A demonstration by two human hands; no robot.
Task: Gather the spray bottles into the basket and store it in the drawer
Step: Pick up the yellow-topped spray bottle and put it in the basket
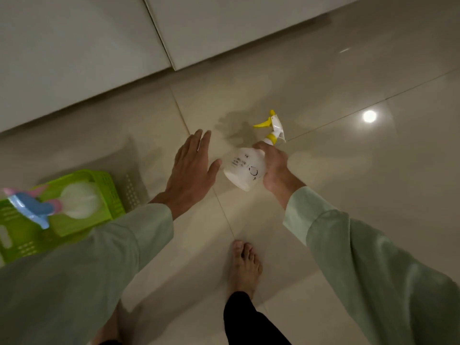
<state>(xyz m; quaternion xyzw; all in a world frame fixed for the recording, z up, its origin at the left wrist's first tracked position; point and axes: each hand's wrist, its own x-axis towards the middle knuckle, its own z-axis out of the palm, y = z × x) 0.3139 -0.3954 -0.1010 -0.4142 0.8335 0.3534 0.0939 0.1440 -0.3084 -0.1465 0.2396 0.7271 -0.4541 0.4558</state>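
My right hand (275,168) grips a white spray bottle with a yellow trigger (245,168) by its neck and shoulder, holding it tilted above the floor. Just left of the bottle, my left hand (191,170) is flat with its fingers spread and the thumb close to the bottle's side, holding nothing. A lime-green basket (109,192) stands on the floor at the left. Inside it lie a white bottle with a pink trigger (79,200) and a blue spray head (32,207), both blurred. My left sleeve covers the basket's near corner.
White cabinet fronts (224,28) run along the top, their lower edge meeting the glossy beige tile floor (348,158). A ceiling light reflects in the floor at the right. My bare right foot (245,265) stands below the hands.
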